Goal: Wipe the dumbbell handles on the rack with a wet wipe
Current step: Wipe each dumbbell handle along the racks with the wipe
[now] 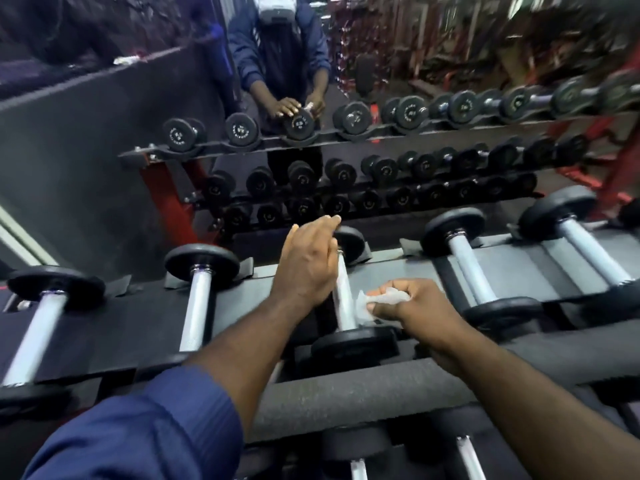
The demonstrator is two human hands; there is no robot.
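Right hand (pixel 412 306) pinches a crumpled white wipe (pixel 379 301), held against the side of the middle dumbbell (pixel 353 341) handle (pixel 344 299), near the front plate. Left hand (pixel 304 263) lies over the handle's far end, fingers straight, not gripping. Dumbbell sits on the rack (pixel 512 268) top shelf, between others.

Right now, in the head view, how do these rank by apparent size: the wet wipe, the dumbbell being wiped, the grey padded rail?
1. Grey padded rail, helped by being nearest the camera.
2. Dumbbell being wiped.
3. Wet wipe.
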